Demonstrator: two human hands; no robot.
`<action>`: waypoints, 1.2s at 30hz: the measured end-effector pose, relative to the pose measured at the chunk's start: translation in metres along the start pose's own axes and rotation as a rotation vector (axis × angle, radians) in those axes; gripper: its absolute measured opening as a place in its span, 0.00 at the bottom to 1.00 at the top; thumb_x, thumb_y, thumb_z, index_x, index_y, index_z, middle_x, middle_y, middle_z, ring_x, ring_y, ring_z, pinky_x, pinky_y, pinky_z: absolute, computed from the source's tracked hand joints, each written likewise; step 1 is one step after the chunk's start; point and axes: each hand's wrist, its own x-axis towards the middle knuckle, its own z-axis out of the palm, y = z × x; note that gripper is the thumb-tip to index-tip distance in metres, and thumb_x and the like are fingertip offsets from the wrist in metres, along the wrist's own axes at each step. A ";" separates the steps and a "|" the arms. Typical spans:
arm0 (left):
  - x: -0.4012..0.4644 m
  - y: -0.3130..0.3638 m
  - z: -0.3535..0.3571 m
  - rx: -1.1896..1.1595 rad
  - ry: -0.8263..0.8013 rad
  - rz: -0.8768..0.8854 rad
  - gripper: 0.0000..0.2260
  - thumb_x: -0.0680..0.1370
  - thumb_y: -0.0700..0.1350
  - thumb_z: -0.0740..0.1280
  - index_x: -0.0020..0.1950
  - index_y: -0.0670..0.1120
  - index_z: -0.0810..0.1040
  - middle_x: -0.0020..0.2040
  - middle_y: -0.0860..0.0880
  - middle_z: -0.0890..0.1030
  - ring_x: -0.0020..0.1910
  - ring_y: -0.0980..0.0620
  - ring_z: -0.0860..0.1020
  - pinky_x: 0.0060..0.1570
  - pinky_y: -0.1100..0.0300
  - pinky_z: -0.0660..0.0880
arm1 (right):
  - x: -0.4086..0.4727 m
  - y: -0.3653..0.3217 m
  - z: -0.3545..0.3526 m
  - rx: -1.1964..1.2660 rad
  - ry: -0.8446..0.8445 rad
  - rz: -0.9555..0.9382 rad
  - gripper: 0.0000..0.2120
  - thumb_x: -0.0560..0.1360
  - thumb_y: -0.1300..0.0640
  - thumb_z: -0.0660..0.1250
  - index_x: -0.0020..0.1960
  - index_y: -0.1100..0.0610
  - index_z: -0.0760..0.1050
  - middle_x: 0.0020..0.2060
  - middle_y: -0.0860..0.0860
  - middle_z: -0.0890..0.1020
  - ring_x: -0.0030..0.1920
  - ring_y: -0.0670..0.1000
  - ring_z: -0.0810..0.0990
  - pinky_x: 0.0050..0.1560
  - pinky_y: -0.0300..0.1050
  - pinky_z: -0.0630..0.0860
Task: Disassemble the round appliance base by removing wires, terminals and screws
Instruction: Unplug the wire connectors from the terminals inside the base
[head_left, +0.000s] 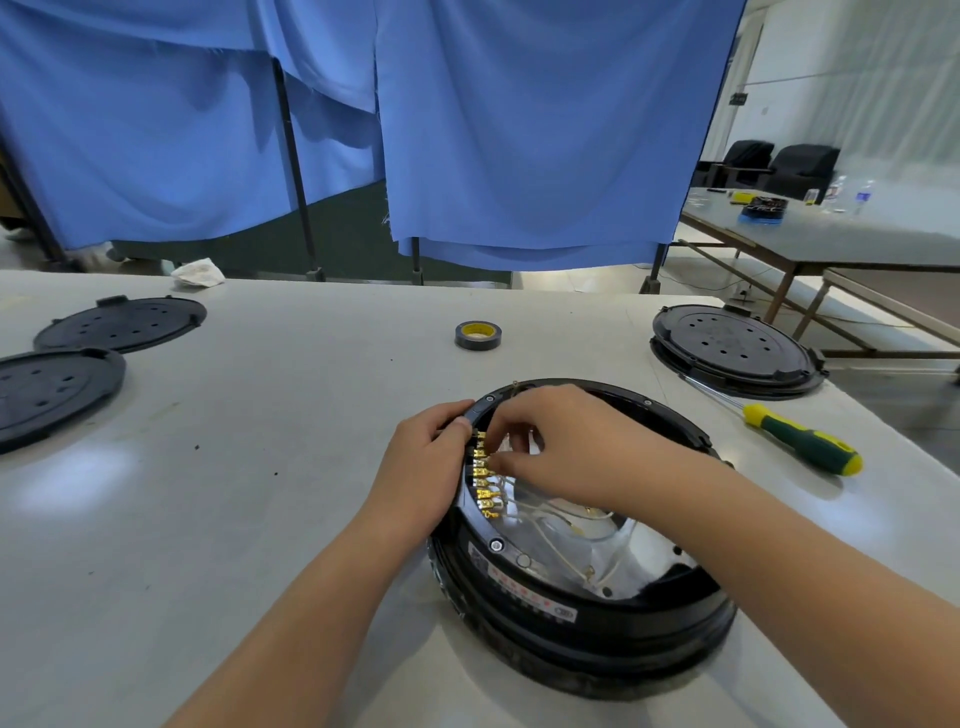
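On the white table (249, 415), terminals (483, 475) run near-to-far; right hand (566, 447) pinches one, left hand (423, 462) grips base (582, 618).

Three loose black round covers (122, 323): two at the left edge, one at the right; one open round base (582, 613) lower centre; about seven brass terminals (483, 473); one tape roll (478, 335); one screwdriver (800, 439); two hands (426, 462)

I'm looking at what is probably a workshop: blue curtains (467, 130) are hanging behind the white worktable (260, 415), a screwdriver (800, 444) and tape roll (478, 335) are lying on it, more benches (831, 244) beyond.
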 end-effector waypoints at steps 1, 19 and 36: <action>0.000 0.000 -0.001 0.000 -0.005 -0.003 0.21 0.78 0.38 0.60 0.37 0.63 0.81 0.37 0.64 0.83 0.38 0.67 0.81 0.34 0.76 0.72 | -0.001 0.000 0.002 -0.014 -0.005 0.003 0.06 0.74 0.51 0.67 0.48 0.49 0.81 0.40 0.45 0.80 0.39 0.45 0.75 0.42 0.43 0.74; 0.000 -0.001 -0.008 0.044 -0.106 -0.044 0.16 0.77 0.39 0.63 0.47 0.63 0.80 0.37 0.57 0.85 0.34 0.57 0.83 0.32 0.66 0.77 | 0.001 0.018 0.004 0.033 0.029 -0.057 0.02 0.75 0.57 0.67 0.44 0.53 0.77 0.37 0.42 0.75 0.42 0.47 0.74 0.46 0.47 0.73; -0.002 0.002 -0.004 0.035 -0.076 -0.012 0.26 0.77 0.39 0.62 0.36 0.72 0.80 0.36 0.62 0.84 0.34 0.61 0.82 0.33 0.68 0.76 | 0.020 0.019 0.003 0.152 0.102 0.110 0.05 0.74 0.51 0.67 0.41 0.48 0.81 0.37 0.43 0.80 0.38 0.41 0.76 0.38 0.36 0.70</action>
